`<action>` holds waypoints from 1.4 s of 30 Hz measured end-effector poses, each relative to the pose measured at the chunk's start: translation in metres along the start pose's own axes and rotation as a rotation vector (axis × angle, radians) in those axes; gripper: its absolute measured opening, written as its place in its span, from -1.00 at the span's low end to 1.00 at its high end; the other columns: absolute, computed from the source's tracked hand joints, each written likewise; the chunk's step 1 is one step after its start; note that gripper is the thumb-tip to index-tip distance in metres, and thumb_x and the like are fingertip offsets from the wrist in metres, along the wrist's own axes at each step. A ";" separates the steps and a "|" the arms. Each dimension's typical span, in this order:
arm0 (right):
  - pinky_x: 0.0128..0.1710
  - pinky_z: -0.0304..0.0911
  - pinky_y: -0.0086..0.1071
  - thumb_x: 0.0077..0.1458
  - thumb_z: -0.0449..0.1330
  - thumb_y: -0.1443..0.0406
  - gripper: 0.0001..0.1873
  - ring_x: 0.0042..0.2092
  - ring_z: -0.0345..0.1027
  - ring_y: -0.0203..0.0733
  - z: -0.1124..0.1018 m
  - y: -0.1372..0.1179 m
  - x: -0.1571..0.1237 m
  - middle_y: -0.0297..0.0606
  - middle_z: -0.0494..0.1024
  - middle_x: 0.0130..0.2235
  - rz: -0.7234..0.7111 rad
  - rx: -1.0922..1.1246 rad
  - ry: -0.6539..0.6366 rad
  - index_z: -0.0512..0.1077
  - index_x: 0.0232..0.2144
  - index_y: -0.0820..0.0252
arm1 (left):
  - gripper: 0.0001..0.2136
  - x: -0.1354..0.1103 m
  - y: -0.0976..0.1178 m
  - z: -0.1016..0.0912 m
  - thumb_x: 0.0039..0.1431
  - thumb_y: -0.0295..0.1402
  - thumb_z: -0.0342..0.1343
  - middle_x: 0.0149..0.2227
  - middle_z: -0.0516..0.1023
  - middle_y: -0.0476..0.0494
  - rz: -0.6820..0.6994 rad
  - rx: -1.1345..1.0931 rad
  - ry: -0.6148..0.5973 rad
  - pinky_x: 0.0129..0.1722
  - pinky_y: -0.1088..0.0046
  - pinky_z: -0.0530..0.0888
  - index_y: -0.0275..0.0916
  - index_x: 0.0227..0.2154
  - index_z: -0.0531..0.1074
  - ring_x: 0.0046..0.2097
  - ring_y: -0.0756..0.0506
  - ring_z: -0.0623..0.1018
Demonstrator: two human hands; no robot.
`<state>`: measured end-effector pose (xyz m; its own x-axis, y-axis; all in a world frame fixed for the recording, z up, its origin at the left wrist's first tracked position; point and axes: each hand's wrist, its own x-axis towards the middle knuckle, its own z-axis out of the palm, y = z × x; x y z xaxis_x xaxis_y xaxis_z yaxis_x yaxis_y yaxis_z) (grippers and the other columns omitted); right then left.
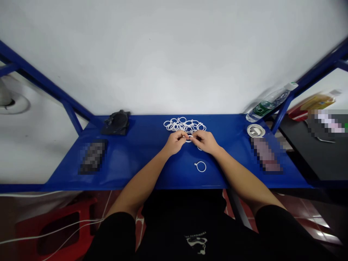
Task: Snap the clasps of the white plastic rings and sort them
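Head view: mid blue table point(136, 163), left hand point(176, 142) and right hand point(206, 141) meeting fingertip to fingertip, both pinched tight on one white ring point(189, 138), heap of rings point(185, 125) just beyond at 12 o'clock, lone ring point(200, 166) lying near at 6 o'clock.

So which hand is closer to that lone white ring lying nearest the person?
Right. The right hand lies just beyond the lone ring, slightly right; the left hand is farther off, beyond and to its left.

Bright, even light; wide-angle bending at edges, some patches pixelated.
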<state>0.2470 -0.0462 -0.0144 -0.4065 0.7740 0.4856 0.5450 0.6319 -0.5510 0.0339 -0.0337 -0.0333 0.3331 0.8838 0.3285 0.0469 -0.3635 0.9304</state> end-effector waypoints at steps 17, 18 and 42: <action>-0.35 0.22 -0.40 0.38 0.14 0.06 -0.67 -0.40 0.39 -0.26 0.001 0.000 0.000 -0.28 0.58 -0.39 -0.017 -0.007 -0.021 0.51 -0.28 0.15 | -0.78 0.001 0.004 -0.002 0.14 -0.54 0.00 -0.39 0.59 -0.03 0.020 0.065 0.000 -0.28 0.49 0.45 -0.24 -0.36 0.56 -0.31 -0.01 0.55; -0.36 0.21 -0.40 0.38 0.14 0.06 -0.67 -0.40 0.39 -0.26 0.001 0.000 0.000 -0.28 0.58 -0.39 -0.019 -0.006 -0.017 0.51 -0.28 0.15 | -0.78 0.001 0.003 -0.002 0.14 -0.54 0.00 -0.40 0.59 -0.03 0.011 0.069 0.005 -0.29 0.49 0.44 -0.24 -0.36 0.56 -0.32 0.00 0.54; -0.36 0.23 -0.39 0.40 0.13 0.07 -0.68 -0.39 0.43 -0.24 -0.001 0.001 0.000 -0.26 0.61 -0.37 -0.013 0.011 -0.026 0.53 -0.24 0.15 | -0.78 -0.002 -0.001 -0.002 0.13 -0.44 0.15 -0.52 0.55 -0.01 0.011 0.018 0.033 -0.53 0.55 0.26 -0.26 -0.22 0.65 -0.57 0.07 0.35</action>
<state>0.2482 -0.0458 -0.0143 -0.4328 0.7664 0.4748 0.5312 0.6423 -0.5525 0.0313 -0.0342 -0.0345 0.3024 0.8888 0.3443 0.0600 -0.3783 0.9237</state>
